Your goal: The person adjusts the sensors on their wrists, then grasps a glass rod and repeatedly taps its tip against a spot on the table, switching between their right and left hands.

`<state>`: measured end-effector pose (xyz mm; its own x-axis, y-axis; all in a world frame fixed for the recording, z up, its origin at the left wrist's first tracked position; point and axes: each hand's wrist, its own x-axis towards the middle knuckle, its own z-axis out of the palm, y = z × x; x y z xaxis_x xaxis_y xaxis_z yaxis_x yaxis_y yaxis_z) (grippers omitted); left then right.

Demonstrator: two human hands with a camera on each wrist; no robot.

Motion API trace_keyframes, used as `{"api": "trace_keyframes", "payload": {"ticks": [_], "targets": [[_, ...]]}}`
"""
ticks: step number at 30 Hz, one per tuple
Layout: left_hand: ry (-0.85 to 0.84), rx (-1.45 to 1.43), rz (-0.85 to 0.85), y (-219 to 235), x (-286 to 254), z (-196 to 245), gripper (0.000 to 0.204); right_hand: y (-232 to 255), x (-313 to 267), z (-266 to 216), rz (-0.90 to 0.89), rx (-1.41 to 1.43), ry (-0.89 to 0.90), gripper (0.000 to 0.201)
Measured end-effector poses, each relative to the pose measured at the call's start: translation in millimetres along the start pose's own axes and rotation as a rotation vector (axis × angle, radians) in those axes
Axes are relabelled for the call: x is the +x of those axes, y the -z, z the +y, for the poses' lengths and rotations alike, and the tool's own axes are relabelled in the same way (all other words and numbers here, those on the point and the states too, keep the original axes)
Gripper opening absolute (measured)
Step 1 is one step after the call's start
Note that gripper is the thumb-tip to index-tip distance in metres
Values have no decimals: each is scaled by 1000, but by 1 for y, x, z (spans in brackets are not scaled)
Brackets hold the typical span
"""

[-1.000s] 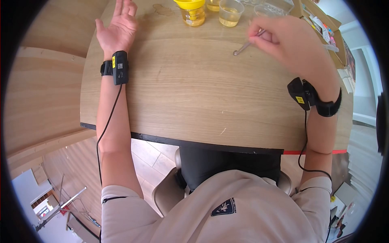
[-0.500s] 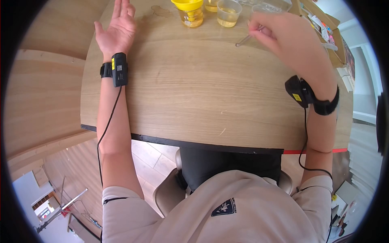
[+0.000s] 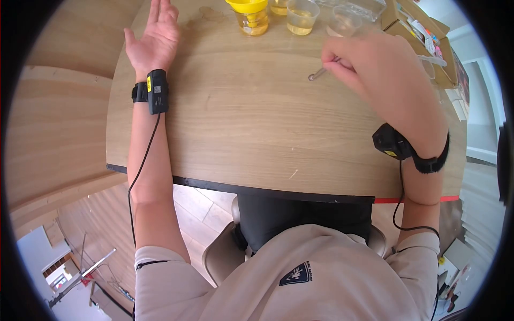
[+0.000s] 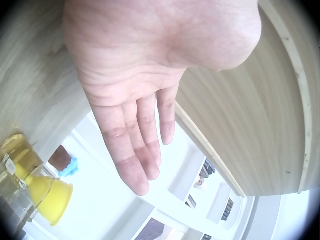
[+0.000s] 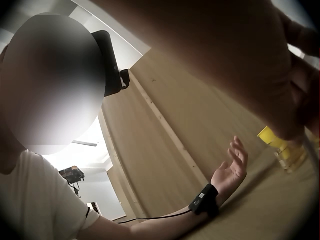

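Note:
My right hand (image 3: 369, 75) pinches a thin glass rod (image 3: 317, 75) between thumb and fingers, over the right half of the table. The rod's rounded end points left and down, and its other end is hidden in the hand. Palm up, my left hand (image 3: 155, 45) lies at the table's left side with fingers extended and nothing in it. A yellow funnel (image 3: 247, 5) sits in a glass beaker (image 3: 254, 25) of amber liquid at the far middle. Beside it stands a clear plastic cup (image 3: 302, 20) with pale yellow liquid. Behind the right hand is another clear cup (image 3: 342, 22).
One more cup (image 3: 279, 6) of yellow liquid stands at the far edge of view. A cardboard box (image 3: 393, 18) with assorted items is at the back right. A wooden panel (image 3: 69, 96) rises along the left. A wet patch (image 3: 214, 13) marks the wooden table (image 3: 241, 117).
The right hand with the glass rod moved slightly away from the body, then back nearer to it, uncovering more of the clear cup behind. The left hand has hardly moved.

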<state>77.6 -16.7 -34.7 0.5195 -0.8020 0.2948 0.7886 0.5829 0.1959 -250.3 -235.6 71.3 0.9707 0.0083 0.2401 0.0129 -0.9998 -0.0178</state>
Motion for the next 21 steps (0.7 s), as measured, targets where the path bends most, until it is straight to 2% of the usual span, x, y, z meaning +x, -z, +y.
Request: {"api": "trace_keyframes", "payload": {"ticks": [2,4,5,7,10,13,16,21], "targets": [[24,-4,-25,1,1,0,90,-1,-4,4,-5,3,0,11],[23,-3,-19,-1,1,-1,89,-7,-9,21,153,-19,93,11],[21,0,-12,-1,1,-1,89,-5,-9,21,155,-21,92,11],[19,-6,-19,-1,1,0,89,3,-9,22,20,-122,5,11],[18,-14,-21,0,2,-1,90,11,2,5,31,-4,-53,12],[21,-11,-20,0,1,0,91,-2,13,-1,43,85,14,12],[22,-2,-18,0,2,0,91,-2,12,2,13,153,-8,11],[29,-1,-22,1,2,1,91,5,8,0,-20,148,-42,10]]}}
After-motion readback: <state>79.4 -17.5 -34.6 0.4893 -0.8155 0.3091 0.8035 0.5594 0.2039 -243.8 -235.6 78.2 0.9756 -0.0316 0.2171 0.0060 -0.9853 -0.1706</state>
